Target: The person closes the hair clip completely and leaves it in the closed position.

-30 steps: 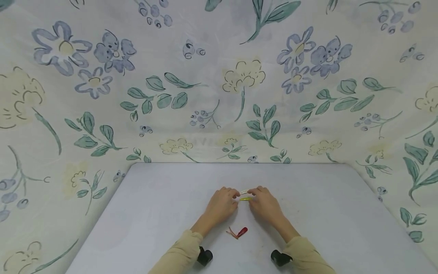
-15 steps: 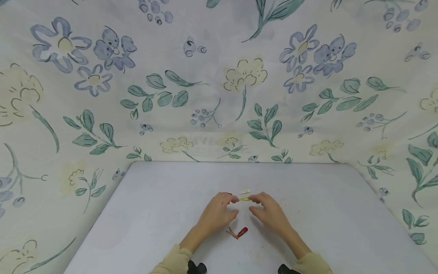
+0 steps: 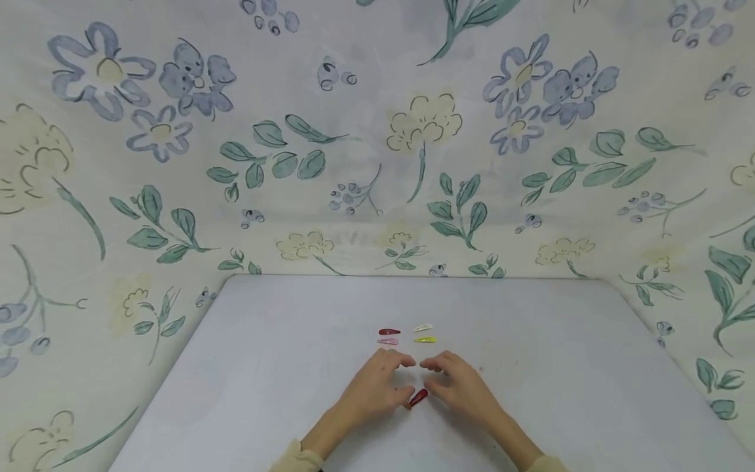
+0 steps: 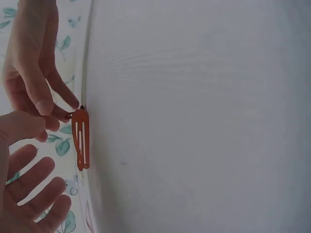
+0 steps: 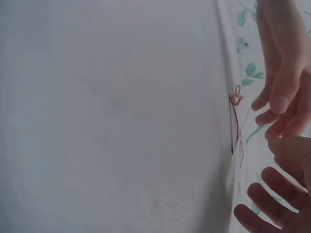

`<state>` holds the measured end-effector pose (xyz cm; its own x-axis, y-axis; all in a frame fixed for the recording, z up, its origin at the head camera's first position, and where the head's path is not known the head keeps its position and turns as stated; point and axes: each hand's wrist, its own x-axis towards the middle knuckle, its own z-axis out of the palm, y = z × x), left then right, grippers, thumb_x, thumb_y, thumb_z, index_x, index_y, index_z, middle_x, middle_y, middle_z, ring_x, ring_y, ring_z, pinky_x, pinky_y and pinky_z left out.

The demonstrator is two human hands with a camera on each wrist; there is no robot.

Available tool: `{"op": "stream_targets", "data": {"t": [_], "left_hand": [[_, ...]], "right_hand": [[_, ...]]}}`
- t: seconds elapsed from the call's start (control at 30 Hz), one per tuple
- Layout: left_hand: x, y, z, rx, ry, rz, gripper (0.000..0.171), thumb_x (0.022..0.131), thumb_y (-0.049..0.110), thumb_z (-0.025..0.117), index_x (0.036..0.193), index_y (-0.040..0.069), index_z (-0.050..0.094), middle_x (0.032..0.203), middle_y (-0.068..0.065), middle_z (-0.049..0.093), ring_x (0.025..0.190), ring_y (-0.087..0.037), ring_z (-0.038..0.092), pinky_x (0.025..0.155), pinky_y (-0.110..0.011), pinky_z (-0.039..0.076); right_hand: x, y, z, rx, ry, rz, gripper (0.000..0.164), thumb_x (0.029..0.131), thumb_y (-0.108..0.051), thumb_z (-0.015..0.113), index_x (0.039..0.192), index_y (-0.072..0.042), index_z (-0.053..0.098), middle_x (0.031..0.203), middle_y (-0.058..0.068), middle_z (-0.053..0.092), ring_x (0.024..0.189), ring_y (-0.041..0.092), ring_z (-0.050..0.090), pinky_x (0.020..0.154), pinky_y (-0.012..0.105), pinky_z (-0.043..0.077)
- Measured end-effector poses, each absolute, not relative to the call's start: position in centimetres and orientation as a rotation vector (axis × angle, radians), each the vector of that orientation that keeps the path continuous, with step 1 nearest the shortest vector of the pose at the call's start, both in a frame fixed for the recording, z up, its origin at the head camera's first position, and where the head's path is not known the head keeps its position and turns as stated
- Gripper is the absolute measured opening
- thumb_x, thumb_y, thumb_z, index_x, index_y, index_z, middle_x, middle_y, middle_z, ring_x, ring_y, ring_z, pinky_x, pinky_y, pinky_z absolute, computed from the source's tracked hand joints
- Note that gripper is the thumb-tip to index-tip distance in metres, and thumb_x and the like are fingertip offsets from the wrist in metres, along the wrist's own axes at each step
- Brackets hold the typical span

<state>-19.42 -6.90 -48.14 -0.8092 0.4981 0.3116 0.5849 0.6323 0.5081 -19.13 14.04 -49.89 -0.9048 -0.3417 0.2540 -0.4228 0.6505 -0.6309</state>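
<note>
A red snap hair clip, sprung open, lies on the table between my two hands. Its orange-coloured underside shows in the left wrist view, where the hair clip appears close to the fingertips. My left hand hovers just left of it, fingers bent and nothing held. Opposite, my right hand has its thumb near the clip's rounded end; whether it touches cannot be told. Beyond the hands lie a dark red hair clip, a pink hair clip, a white hair clip and a yellow hair clip.
The white table spreads out on both sides of the hands. Behind it and along its sides hangs a floral-printed cloth.
Both hands have drawn back toward the body from the white and yellow hair clips to the open red one. The dark red and pink hair clips have come into sight.
</note>
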Motion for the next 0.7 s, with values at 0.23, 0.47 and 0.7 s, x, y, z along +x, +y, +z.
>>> {"op": "stream_targets", "data": {"t": [0.23,0.47,0.7], "left_hand": [[-18.6,-6.8,-48.5,-0.938,-2.752,-0.925,0.033,0.075,0.015,0.08,0.104,0.009,0.068,0.1,-0.001,0.067,0.092,-0.011,0.053,0.08,-0.026,0.048],[-18.3,-6.7,-48.9,-0.966,-2.783,-0.893,0.028,0.075,0.015,0.078,0.101,0.01,0.068,0.097,0.002,0.066,0.09,-0.01,0.053,0.079,-0.023,0.048],[-18.2,-6.6,-49.3,-1.014,-2.733,-0.8,0.027,0.072,0.015,0.079,0.096,0.012,0.069,0.092,0.004,0.066,0.086,-0.009,0.053,0.078,-0.023,0.047]], "right_hand": [[-18.4,14.0,-50.3,0.726,-2.71,1.069,0.026,0.083,-0.006,0.076,0.107,-0.013,0.071,0.1,-0.004,0.066,0.096,0.014,0.061,0.086,0.034,0.051],[-17.9,14.0,-50.4,0.748,-2.752,1.009,0.024,0.082,-0.009,0.077,0.104,-0.015,0.071,0.1,-0.009,0.065,0.098,0.012,0.061,0.089,0.036,0.051],[-17.6,14.0,-50.7,0.747,-2.781,0.966,0.024,0.08,-0.009,0.078,0.104,-0.014,0.071,0.101,-0.009,0.064,0.1,0.012,0.06,0.09,0.037,0.05]]}}
